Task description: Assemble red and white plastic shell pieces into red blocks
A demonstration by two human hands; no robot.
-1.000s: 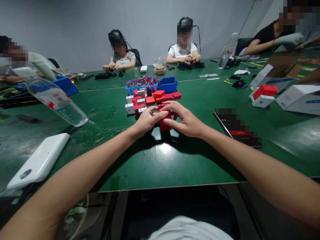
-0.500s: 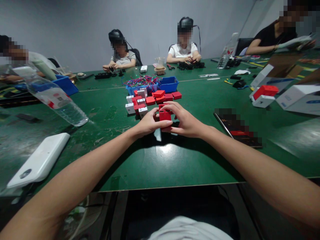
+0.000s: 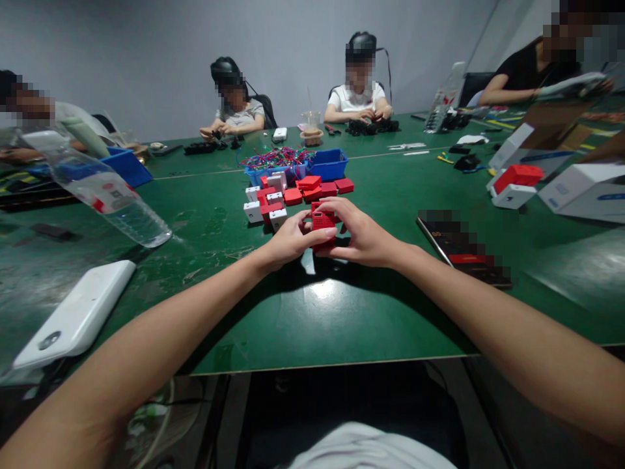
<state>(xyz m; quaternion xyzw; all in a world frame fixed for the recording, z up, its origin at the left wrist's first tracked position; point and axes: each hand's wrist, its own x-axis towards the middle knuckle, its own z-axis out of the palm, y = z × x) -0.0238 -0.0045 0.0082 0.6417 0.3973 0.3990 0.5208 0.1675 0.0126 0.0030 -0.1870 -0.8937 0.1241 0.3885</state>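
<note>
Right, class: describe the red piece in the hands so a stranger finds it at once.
Over the near half of the green table, the left hand and right hand face each other. Between them is the red piece, held, unlike the red blocks lying just beyond.

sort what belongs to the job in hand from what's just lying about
Likely the job's:
red piece, held by left hand and right hand
red and white pieces beyond
perhaps coloured wires

Seemingly just lying about:
dark phone
white device
near bottle
</note>
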